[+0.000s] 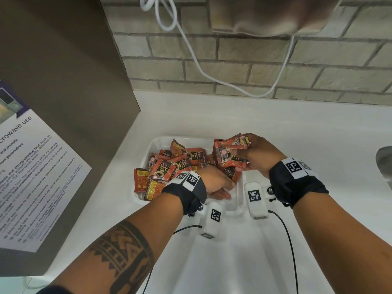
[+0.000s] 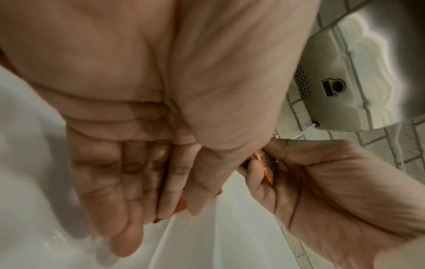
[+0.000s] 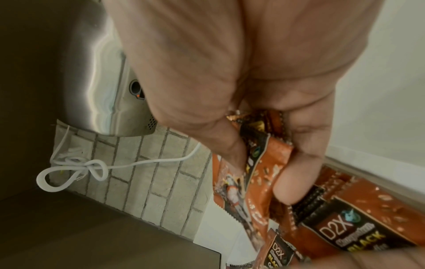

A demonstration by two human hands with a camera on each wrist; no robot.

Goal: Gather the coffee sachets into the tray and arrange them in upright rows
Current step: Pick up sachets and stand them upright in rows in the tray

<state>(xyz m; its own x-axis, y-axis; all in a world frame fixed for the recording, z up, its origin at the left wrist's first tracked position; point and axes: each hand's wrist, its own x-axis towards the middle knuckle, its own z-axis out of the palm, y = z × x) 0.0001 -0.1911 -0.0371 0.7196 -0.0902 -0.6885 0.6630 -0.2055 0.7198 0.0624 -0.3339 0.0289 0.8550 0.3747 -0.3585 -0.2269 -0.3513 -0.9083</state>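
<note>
A person's right hand (image 1: 257,154) is pinching a small stack of coffee sachets (image 1: 228,154) between thumb and curled fingers, holding it on edge over the right end of the white tray (image 1: 158,143). The left hand (image 1: 216,183), fingers straight and gripping nothing, is pressing flat against the stack's near face inside the tray. The remaining loose sachets (image 1: 169,166) are lying jumbled toward the tray's left end, nearer the left hand.
</note>
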